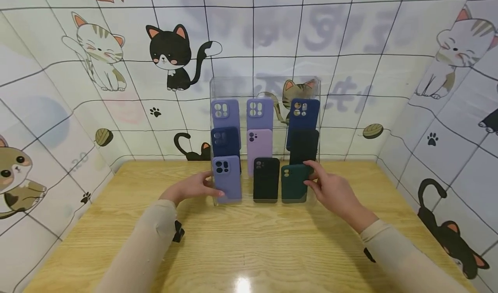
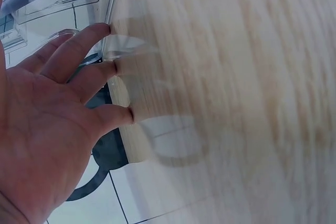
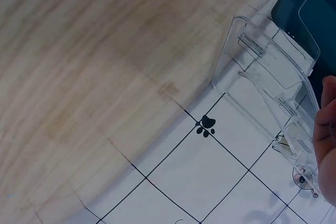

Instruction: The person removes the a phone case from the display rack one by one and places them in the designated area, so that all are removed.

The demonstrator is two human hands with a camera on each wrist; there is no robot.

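Observation:
A clear acrylic display stand [image 1: 234,85] holds phone cases in three tiers. In its front tier stand a lavender case [image 1: 232,185], a black case [image 1: 266,185] and a dark green phone case [image 1: 292,183]. My right hand [image 1: 336,193] pinches the green case at its right side, index finger at the top corner and thumb lower down. In the right wrist view that hand shows only at the edge, beside the stand. My left hand [image 1: 194,186] is at the stand's lower left side. The left wrist view shows its fingers [image 2: 79,51] loosely extended, fingertips down by the tabletop.
Behind the front row stand a navy case [image 1: 225,141], a pink-lilac case [image 1: 259,144] and another black case [image 1: 304,144]. The top tier has two lavender cases and a blue one [image 1: 311,116]. A cat-print tiled backdrop [image 1: 272,33] rises behind the wooden table [image 1: 249,241].

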